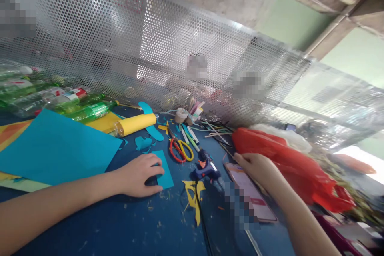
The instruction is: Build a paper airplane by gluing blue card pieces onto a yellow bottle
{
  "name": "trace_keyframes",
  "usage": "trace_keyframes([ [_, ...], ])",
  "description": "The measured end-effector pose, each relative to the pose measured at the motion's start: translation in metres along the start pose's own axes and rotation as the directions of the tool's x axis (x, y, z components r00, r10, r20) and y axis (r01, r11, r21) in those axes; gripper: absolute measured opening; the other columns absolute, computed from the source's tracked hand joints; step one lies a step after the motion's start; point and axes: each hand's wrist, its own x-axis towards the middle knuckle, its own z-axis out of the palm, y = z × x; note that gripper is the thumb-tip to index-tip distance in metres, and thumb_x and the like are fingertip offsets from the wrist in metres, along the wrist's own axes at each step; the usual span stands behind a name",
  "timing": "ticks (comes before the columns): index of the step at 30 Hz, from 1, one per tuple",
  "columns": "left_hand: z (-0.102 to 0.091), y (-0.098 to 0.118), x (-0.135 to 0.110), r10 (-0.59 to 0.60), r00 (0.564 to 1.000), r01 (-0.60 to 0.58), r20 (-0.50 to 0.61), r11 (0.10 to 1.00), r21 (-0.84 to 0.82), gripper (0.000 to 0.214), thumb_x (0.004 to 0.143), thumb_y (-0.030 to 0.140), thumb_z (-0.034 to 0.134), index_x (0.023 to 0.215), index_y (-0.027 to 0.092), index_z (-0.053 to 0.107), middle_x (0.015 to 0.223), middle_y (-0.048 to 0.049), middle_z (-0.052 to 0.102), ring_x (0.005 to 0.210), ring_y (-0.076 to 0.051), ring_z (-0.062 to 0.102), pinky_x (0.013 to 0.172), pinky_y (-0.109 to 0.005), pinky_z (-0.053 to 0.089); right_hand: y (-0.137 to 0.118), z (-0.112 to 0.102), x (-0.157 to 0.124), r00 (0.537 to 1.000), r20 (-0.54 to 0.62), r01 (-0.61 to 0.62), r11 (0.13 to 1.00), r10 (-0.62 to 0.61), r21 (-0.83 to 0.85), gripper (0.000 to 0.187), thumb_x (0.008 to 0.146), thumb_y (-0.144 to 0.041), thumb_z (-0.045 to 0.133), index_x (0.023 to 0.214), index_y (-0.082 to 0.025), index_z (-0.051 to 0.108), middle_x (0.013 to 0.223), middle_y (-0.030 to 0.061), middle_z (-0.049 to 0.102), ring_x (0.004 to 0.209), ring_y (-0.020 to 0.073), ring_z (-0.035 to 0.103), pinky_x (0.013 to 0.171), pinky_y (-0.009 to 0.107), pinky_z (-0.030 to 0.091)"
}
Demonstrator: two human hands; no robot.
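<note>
My left hand [141, 174] rests on the blue table, its thumb and fingers apart at the left edge of a small blue paper piece [165, 170]. My right hand [259, 168] is over the upper right edge of a phone [255, 200] with a lit screen; its fingers are stretched to the left and partly hidden underneath. Between the hands lies a dark blue glue gun [207, 171] with a black cord. Scissors [181, 151] with red and yellow handles lie beyond the paper piece. Yellow paper scraps [193, 200] are near the glue gun.
A large blue sheet [60, 148] covers other coloured papers at left. Plastic bottles [93, 112] lie behind it, near a yellow-wrapped bottle [136, 124]. Markers [192, 135] lie beyond the scissors. A red plastic bag [279, 160] is at right; a perforated metal screen [168, 52] stands behind.
</note>
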Motion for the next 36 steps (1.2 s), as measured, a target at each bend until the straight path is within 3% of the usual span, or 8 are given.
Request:
trace_keyframes([
  [3, -0.002, 0.0, 0.0, -0.016, 1.0, 0.016, 0.014, 1.0, -0.016, 0.035, 0.08, 0.043, 0.053, 0.105, 0.019, 0.058, 0.101, -0.0093, 0.058, 0.096, -0.024, 0.053, 0.086, -0.041, 0.042, -0.038, -0.013, 0.014, 0.981, -0.002, 0.193, 0.974, -0.194, 0.115, 0.038, 0.084, -0.043, 0.04, 0.077, -0.02, 0.069, 0.074, 0.0055, 0.069, 0.071, 0.0208, 0.063, 0.063, 0.026, 0.04],
  [6, -0.005, 0.001, 0.0, -0.031, 0.999, 0.032, 0.036, 0.999, -0.032, 0.028, 0.085, 0.038, 0.047, 0.103, 0.019, 0.058, 0.099, -0.008, 0.059, 0.094, -0.022, 0.053, 0.085, -0.039, 0.043, -0.084, -0.013, 0.028, 0.94, 0.073, 0.325, 0.94, -0.334, 0.104, 0.029, 0.08, -0.039, 0.05, 0.075, -0.018, 0.068, 0.074, 0.006, 0.068, 0.069, 0.0195, 0.061, 0.061, 0.025, 0.039],
  [8, -0.005, 0.0, 0.0, -0.055, 0.998, 0.056, 0.027, 0.998, -0.034, 0.024, 0.085, 0.034, 0.047, 0.1, 0.019, 0.058, 0.097, -0.0074, 0.059, 0.093, -0.021, 0.053, 0.084, -0.036, 0.044, -0.111, -0.005, 0.035, 0.921, 0.163, 0.343, 0.935, -0.354, 0.094, 0.025, 0.077, -0.037, 0.054, 0.073, -0.017, 0.068, 0.068, 0.0067, 0.067, 0.062, 0.0188, 0.06, 0.056, 0.026, 0.038],
  [12, -0.001, -0.003, -0.001, -0.175, 0.982, 0.177, -0.073, 0.984, 0.022, 0.02, 0.082, 0.03, 0.052, 0.096, 0.017, 0.057, 0.101, -0.0089, 0.056, 0.097, -0.022, 0.051, 0.085, -0.038, 0.044, -0.142, 0.02, 0.044, 0.923, 0.122, 0.355, 0.93, -0.366, 0.098, 0.023, 0.071, -0.035, 0.063, 0.084, -0.017, 0.068, 0.083, 0.0089, 0.068, 0.075, 0.0211, 0.06, 0.059, 0.026, 0.038],
  [16, 0.007, -0.008, -0.003, -0.239, 0.962, 0.248, -0.13, 0.967, 0.062, 0.033, 0.079, 0.036, 0.055, 0.105, 0.017, 0.056, 0.109, -0.0116, 0.053, 0.104, -0.027, 0.048, 0.087, -0.044, 0.044, -0.139, 0.035, 0.055, 0.949, 0.087, 0.296, 0.95, -0.305, 0.098, 0.021, 0.074, -0.035, 0.06, 0.078, -0.016, 0.068, 0.078, 0.0094, 0.069, 0.074, 0.0213, 0.062, 0.058, 0.026, 0.038],
  [22, 0.011, -0.01, -0.003, -0.279, 0.954, 0.292, -0.11, 0.948, 0.128, 0.045, 0.077, 0.044, 0.055, 0.114, 0.017, 0.055, 0.119, -0.0132, 0.052, 0.113, -0.031, 0.043, 0.093, -0.048, 0.039, -0.117, 0.033, 0.083, 0.986, -0.048, 0.163, 0.984, -0.16, 0.072, 0.02, 0.077, -0.015, 0.051, 0.086, -0.014, 0.069, 0.089, 0.0108, 0.069, 0.085, 0.0207, 0.062, 0.067, 0.024, 0.039],
  [28, 0.005, -0.005, -0.001, -0.287, 0.956, 0.294, -0.064, 0.946, 0.138, 0.039, 0.079, 0.043, 0.054, 0.108, 0.017, 0.059, 0.11, -0.0115, 0.057, 0.11, -0.03, 0.045, 0.092, -0.047, 0.039, -0.126, 0.052, 0.097, 0.989, -0.029, 0.146, 0.986, -0.144, 0.078, 0.023, 0.075, -0.035, 0.059, 0.072, -0.015, 0.069, 0.08, 0.0118, 0.07, 0.078, 0.022, 0.064, 0.062, 0.025, 0.04],
  [36, 0.004, -0.004, -0.001, -0.271, 0.96, 0.278, -0.064, 0.949, 0.148, 0.043, 0.078, 0.042, 0.054, 0.114, 0.018, 0.056, 0.111, -0.0102, 0.057, 0.11, -0.03, 0.043, 0.093, -0.048, 0.038, -0.128, 0.065, 0.099, 0.99, -0.074, 0.124, 0.986, -0.117, 0.109, 0.017, 0.069, -0.026, 0.065, 0.081, -0.015, 0.066, 0.087, 0.0115, 0.068, 0.083, 0.0219, 0.063, 0.062, 0.025, 0.04],
])
